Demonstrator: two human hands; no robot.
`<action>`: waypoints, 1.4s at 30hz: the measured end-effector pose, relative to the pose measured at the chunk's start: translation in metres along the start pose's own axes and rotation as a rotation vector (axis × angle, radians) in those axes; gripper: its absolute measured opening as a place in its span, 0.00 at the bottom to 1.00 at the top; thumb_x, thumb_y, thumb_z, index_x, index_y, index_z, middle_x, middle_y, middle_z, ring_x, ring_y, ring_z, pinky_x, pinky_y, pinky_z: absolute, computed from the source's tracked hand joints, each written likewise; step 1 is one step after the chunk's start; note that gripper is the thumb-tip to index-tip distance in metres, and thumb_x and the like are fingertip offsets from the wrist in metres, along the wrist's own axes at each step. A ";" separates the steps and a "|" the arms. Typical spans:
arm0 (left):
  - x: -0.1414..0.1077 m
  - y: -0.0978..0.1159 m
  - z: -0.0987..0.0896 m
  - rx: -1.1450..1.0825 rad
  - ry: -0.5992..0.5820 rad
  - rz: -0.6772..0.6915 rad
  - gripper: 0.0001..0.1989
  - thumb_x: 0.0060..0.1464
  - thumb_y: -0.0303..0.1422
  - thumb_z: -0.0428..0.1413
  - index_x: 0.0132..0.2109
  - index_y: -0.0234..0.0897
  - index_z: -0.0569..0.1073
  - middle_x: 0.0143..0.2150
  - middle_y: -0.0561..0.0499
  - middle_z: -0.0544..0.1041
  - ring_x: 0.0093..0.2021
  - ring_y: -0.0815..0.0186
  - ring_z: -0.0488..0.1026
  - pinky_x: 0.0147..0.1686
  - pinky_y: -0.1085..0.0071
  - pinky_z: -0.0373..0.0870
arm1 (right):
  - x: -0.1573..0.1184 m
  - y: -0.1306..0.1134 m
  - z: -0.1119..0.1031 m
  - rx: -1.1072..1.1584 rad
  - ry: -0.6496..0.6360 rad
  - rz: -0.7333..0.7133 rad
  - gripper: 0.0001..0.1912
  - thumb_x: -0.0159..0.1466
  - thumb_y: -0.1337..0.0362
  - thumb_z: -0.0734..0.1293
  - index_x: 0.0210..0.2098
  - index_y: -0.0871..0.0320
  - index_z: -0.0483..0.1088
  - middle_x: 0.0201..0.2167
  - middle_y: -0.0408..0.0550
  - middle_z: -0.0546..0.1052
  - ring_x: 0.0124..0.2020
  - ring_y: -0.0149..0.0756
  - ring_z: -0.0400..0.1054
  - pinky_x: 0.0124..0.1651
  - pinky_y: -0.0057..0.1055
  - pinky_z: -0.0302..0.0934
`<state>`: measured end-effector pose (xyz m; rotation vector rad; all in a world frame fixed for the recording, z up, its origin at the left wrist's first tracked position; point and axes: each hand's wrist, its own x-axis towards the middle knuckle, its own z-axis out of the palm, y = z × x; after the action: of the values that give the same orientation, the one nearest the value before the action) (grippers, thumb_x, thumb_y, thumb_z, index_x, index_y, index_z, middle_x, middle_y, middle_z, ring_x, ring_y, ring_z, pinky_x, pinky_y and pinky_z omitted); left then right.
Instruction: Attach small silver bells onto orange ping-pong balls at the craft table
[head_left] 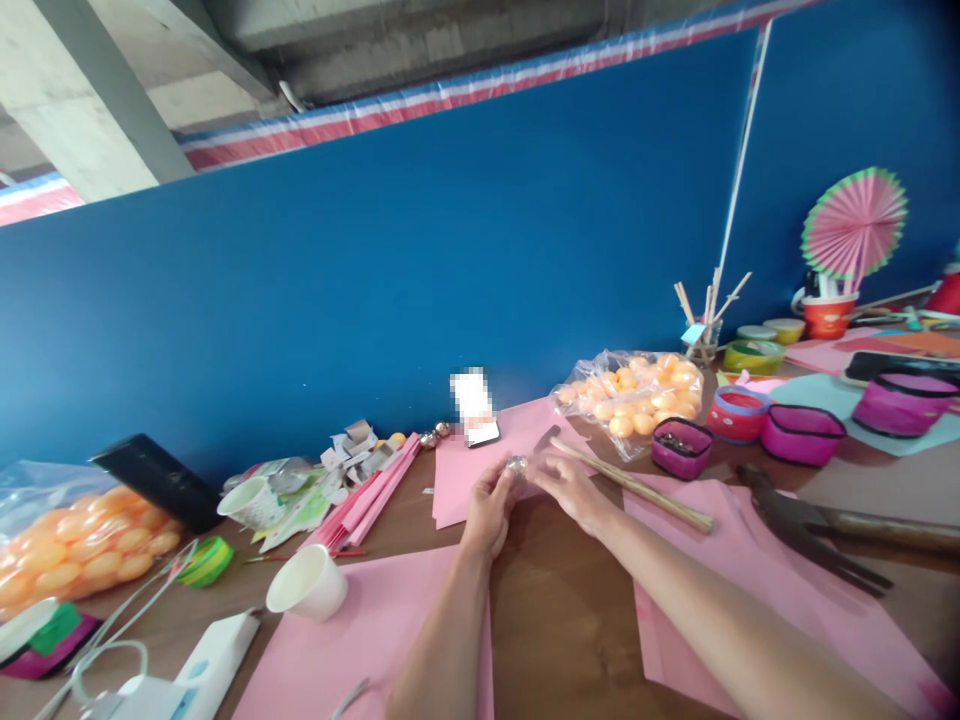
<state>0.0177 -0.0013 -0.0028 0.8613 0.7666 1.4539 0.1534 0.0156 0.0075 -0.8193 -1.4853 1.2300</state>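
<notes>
Between the fingertips of my left hand is a small shiny metallic ball. The fingers of my right hand are closed against the ball's right side. Both hands are above the brown table, by the near edge of a pink paper sheet. A small hammer with a wooden handle lies just right of my right hand. Beyond my hands, a phone with a lit, blurred screen rests against the blue wall. Two similar shiny balls lie to its left.
Bags of orange balls stand at both sides. A claw hammer lies on pink paper at right, near magenta pouches. A white cup, folded pink paper strips and a power strip occupy the left.
</notes>
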 end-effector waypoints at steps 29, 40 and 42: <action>0.000 0.000 0.002 0.048 0.006 0.010 0.21 0.45 0.33 0.57 0.48 0.35 0.68 0.46 0.43 0.73 0.47 0.60 0.68 0.49 0.60 0.61 | 0.002 0.002 0.000 0.119 0.038 0.107 0.14 0.49 0.55 0.67 0.31 0.58 0.69 0.28 0.45 0.73 0.35 0.37 0.67 0.39 0.34 0.61; -0.002 0.001 0.004 0.088 0.023 0.013 0.21 0.44 0.33 0.57 0.48 0.36 0.69 0.47 0.43 0.72 0.47 0.59 0.68 0.50 0.59 0.60 | 0.002 -0.002 0.001 0.149 0.032 0.106 0.16 0.49 0.57 0.68 0.35 0.59 0.70 0.34 0.49 0.74 0.38 0.38 0.67 0.43 0.36 0.61; -0.002 0.001 0.005 0.091 0.024 0.016 0.21 0.44 0.33 0.57 0.47 0.36 0.69 0.46 0.44 0.72 0.46 0.59 0.69 0.50 0.59 0.60 | 0.002 -0.002 0.001 0.126 0.048 0.108 0.17 0.49 0.56 0.68 0.35 0.60 0.70 0.34 0.48 0.74 0.37 0.38 0.68 0.43 0.36 0.61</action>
<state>0.0217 -0.0037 0.0005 0.9226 0.8509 1.4547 0.1520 0.0170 0.0102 -0.8476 -1.3251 1.3608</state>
